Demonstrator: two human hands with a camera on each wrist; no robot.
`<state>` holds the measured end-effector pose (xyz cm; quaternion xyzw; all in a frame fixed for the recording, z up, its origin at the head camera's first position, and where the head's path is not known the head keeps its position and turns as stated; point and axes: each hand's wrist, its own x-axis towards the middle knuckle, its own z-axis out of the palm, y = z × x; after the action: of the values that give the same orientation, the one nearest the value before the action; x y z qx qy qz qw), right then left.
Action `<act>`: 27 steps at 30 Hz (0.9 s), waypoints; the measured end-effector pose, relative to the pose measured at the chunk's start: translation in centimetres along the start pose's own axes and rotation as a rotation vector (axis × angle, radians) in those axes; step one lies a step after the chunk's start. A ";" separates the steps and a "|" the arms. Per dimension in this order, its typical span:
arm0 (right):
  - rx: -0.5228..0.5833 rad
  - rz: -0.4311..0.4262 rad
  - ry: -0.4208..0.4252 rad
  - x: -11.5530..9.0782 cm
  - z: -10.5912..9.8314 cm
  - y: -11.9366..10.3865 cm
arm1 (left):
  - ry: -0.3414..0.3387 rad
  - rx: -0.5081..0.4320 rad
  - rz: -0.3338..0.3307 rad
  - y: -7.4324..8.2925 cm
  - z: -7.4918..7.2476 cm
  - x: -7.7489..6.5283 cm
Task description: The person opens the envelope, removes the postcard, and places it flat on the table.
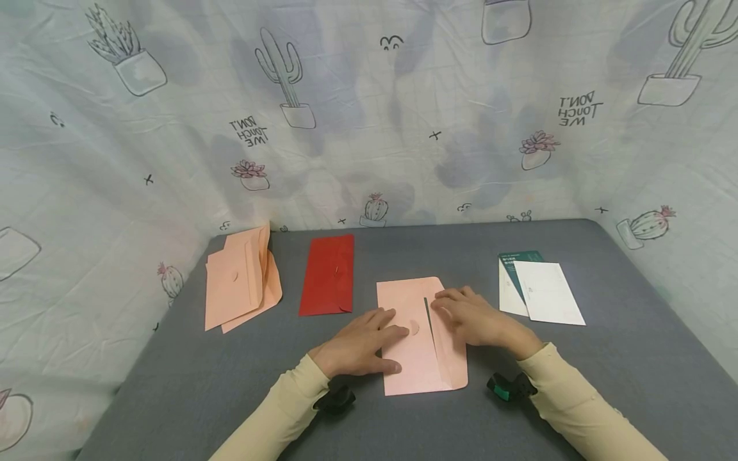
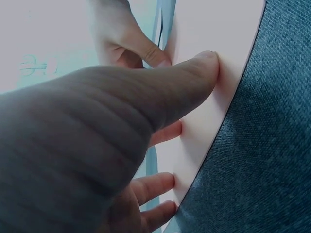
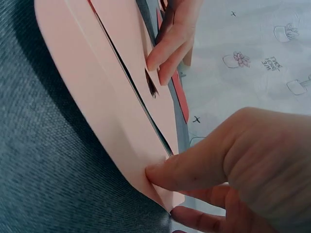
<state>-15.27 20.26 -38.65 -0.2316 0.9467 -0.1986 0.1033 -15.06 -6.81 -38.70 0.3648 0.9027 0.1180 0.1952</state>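
At the far left of the grey worktop (image 1: 242, 390) lie several salmon-pink paper envelopes (image 1: 233, 282), overlapping, with a red rectangular paper envelope (image 1: 327, 275) next. Then comes the left hand (image 1: 363, 342), its grip relaxed, fingers and thumb spread on the left side of a single pale-pink paper envelope (image 1: 412, 378) lying flat near the middle. A crescent slit (image 1: 414, 328) shows by those fingertips; right of it, a dark-green strip (image 1: 430, 320) shows in the mouth, perhaps a card's edge. The right hand (image 1: 478, 320) pinches the round-cornered flap (image 1: 455, 368) near its far end, thumb on top. Farther right, a plain white card (image 1: 550, 291) overlaps a green-and-white card (image 1: 510, 298). The step in hand looks like working the flap; the next move seems to call for folding it leftward over the mouth while the left hand steadies the paper.
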 end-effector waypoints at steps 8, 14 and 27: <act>-0.056 -0.002 0.024 0.1 0.3 -0.7 | -0.001 -0.011 0.000 -0.1 0.0 0.0; -0.040 0.028 -0.011 0.1 0.4 -0.7 | -0.003 -0.004 -0.001 -0.1 0.0 0.0; -0.009 0.039 -0.050 0.0 0.1 -0.6 | -0.041 -0.034 -0.045 -0.1 0.0 -0.1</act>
<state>-15.02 19.67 -38.50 -0.2186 0.9490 -0.1865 0.1300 -15.05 -6.92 -38.70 0.3433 0.9045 0.1213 0.2223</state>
